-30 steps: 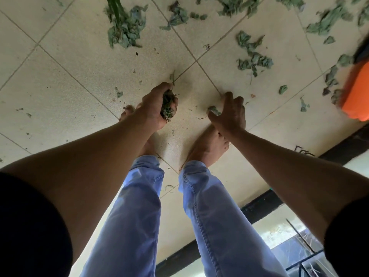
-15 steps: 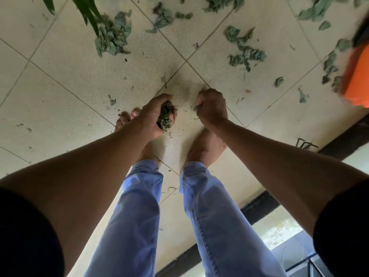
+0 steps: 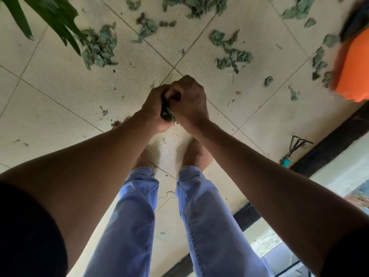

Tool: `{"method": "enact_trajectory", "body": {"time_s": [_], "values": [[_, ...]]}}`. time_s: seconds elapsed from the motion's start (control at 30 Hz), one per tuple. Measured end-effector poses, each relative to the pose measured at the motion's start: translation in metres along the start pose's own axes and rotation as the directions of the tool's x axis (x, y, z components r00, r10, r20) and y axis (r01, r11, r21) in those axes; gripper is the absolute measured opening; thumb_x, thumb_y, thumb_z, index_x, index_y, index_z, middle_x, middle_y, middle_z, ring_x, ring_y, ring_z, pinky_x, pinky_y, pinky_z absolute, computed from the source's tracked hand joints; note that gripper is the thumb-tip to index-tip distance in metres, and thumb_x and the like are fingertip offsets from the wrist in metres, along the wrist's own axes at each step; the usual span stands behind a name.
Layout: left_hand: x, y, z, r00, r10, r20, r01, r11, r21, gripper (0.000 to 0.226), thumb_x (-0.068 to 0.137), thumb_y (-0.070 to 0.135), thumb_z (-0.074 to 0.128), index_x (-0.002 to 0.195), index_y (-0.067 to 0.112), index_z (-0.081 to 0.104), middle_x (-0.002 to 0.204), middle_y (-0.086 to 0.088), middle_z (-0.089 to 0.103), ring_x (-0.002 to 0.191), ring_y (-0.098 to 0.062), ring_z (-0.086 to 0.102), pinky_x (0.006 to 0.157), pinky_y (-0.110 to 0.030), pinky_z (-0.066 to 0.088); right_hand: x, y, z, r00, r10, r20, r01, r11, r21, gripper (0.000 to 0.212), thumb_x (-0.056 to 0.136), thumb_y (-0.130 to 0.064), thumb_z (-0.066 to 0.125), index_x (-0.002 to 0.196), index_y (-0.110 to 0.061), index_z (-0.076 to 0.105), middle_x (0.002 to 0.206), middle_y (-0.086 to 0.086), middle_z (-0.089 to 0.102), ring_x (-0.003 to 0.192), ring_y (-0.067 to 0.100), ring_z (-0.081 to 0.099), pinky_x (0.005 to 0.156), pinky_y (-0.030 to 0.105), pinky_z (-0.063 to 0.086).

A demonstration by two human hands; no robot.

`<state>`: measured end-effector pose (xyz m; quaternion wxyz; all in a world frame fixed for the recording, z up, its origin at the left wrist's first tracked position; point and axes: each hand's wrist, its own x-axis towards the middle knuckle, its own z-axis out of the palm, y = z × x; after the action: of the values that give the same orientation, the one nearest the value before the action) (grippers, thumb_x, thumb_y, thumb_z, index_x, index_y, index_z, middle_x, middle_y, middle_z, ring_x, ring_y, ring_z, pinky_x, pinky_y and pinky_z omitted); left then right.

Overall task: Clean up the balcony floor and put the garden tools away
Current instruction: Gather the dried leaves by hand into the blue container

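The wad of dried leaves (image 3: 167,113) now sits squeezed between both hands, low over the tiled floor (image 3: 60,80) just ahead of the bare feet; half a second ago it was in the left hand alone while the right hand, closed into a fist, was coming across, and a second ago the right hand was spread near a scrap on the tile. So the right hand's pickings appear to be getting merged into the one bundle, which reads as one small handful gathered and a great deal still to do. The left hand (image 3: 152,110) is curled around the wad from the left side, fingers wrapped over it; the right hand (image 3: 188,98) is bunched tight against it from the right, knuckles up, thumb tucked towards the leaves, pressing or pinching them in. Both forearms reach straight down and converge at the wrists. Around them, loose clumps of leaf litter (image 3: 232,52) lie scattered across the far tiles, with another heap (image 3: 99,47) under the green plant fronds (image 3: 50,15). A small hand rake (image 3: 295,148) with a teal handle lies near the dark floor edge to the right, untouched, and an orange object (image 3: 353,66) blurs in at the right edge
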<state>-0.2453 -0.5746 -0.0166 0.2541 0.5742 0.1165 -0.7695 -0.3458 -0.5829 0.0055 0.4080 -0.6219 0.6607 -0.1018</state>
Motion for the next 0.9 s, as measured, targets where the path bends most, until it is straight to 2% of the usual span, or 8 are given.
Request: {"method": "enact_trajectory", "body": {"time_s": [0.1,0.27,0.37,0.47,0.57,0.63,0.73,0.9], "values": [[0.004,0.004,0.013,1.0,0.022,-0.008,-0.022,1.0,0.022,0.053,0.101,0.015,0.044,0.052,0.016,0.063,0.053,0.001,0.06,0.054,-0.012,0.066,0.052,-0.02,0.05,0.001,0.002,-0.001,0.996,-0.081,-0.039,0.078,0.995,-0.055,0.02,0.073,0.009,0.061,0.067,-0.008,0.07,0.077,0.003,0.06,0.069,0.013,0.056,0.055,0.025,0.047],[0.009,0.012,0.028,0.997,0.078,-0.019,-0.078,0.997,0.012,0.051,0.098,0.011,0.042,0.051,0.016,0.063,0.055,-0.001,0.056,0.055,-0.014,0.063,0.057,-0.025,0.05,0.006,0.004,-0.012,0.971,-0.239,0.029,0.237,0.922,-0.307,0.026,0.086,-0.013,0.048,0.085,-0.014,0.073,0.089,0.002,0.061,0.088,0.021,0.053,0.075,0.037,0.047],[0.017,0.022,0.032,0.988,0.103,-0.116,-0.1,0.995,0.028,0.014,0.092,0.021,0.06,0.082,0.013,0.064,0.073,-0.003,0.062,0.069,-0.018,0.065,0.06,-0.027,0.049,0.017,0.015,-0.028,0.975,-0.192,-0.114,0.184,0.98,-0.074,0.035,0.084,-0.004,0.047,0.101,-0.014,0.076,0.095,0.004,0.068,0.09,0.02,0.06,0.077,0.026,0.047],[0.026,0.027,0.032,0.98,0.049,-0.195,-0.062,0.996,-0.061,0.025,0.094,0.02,0.062,0.072,0.019,0.049,0.064,0.0,0.051,0.051,-0.011,0.051,0.043,-0.019,0.036,0.042,0.045,-0.047,0.986,-0.043,-0.161,0.014,0.984,-0.178,0.047,0.086,-0.001,0.058,0.129,-0.016,0.065,0.123,0.002,0.065,0.114,0.017,0.059,0.081,0.006,0.035],[0.031,0.027,0.031,0.989,0.024,-0.148,-0.037,0.996,-0.085,0.031,0.096,0.02,0.061,0.07,0.021,0.045,0.062,0.001,0.049,0.05,-0.009,0.049,0.039,-0.018,0.032,0.071,0.08,-0.064,0.997,0.025,-0.071,-0.056,0.872,-0.486,0.077,0.083,-0.002,0.064,0.152,-0.026,0.042,0.152,0.008,0.043,0.135,0.028,0.042,0.094,0.027,0.046],[0.035,0.028,0.031,0.991,0.017,-0.131,-0.029,0.995,-0.093,0.032,0.097,0.021,0.061,0.07,0.022,0.044,0.062,0.001,0.048,0.05,-0.009,0.049,0.039,-0.018,0.031,0.087,0.094,-0.074,1.0,0.028,-0.011,-0.03,0.815,-0.578,0.08,0.087,-0.011,0.068,0.155,-0.032,0.033,0.161,0.012,0.028,0.142,0.036,0.033,0.1,0.044,0.05],[0.038,0.027,0.033,0.994,0.007,-0.112,-0.018,0.996,-0.09,0.033,0.098,0.022,0.06,0.07,0.022,0.042,0.064,0.002,0.046,0.051,-0.008,0.049,0.039,-0.017,0.031,0.101,0.103,-0.079,0.999,0.022,0.048,0.012,0.793,-0.609,0.073,0.09,-0.02,0.068,0.152,-0.033,0.033,0.157,0.014,0.029,0.134,0.038,0.038,0.091,0.046,0.055],[0.039,0.02,0.034,0.996,-0.027,-0.088,0.019,0.996,-0.088,0.029,0.098,0.023,0.061,0.076,0.021,0.042,0.065,0.001,0.047,0.052,-0.008,0.05,0.039,-0.016,0.031,0.104,0.109,-0.077,0.999,0.013,-0.042,-0.033,0.847,-0.53,0.045,0.095,-0.005,0.06,0.137,-0.015,0.049,0.136,0.016,0.044,0.113,0.031,0.049,0.076,0.032,0.053]]}}
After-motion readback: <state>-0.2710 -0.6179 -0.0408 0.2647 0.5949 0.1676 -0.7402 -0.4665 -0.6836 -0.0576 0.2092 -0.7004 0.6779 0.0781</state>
